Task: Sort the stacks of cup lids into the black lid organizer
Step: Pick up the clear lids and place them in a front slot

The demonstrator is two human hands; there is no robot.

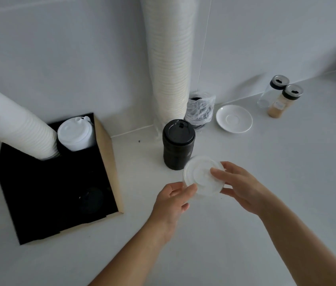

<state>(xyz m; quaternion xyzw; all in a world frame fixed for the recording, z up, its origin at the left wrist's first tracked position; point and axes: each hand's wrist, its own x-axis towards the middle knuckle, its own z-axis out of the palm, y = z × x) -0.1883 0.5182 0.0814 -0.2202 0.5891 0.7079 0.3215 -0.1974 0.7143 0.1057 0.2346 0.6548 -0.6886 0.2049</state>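
While sorting appears roughly half done, judging by layout alone. Black lid organizer at left on white counter: four compartments, two rear ones filled, two front ones dark and seemingly open; contents of the front right one too dim to tell.

Largest first. Tall stack of white lids upright against the wall, outside the organizer, still to sort by the look of it. Long leaning stack of white lids seated in rear left compartment. Short white lid stack seated in rear right compartment. Black lid stack standing on counter just right of organizer, not yet placed. Bagged dark lids behind it, near the wall, unsorted.

Clear lid stack held above counter, between both hands, in front of black stack. Right hand gripping its right edge, fingers over the top. Left hand loosely curled, fingertips touching lower left edge. Next move likely: carry into a free front compartment.
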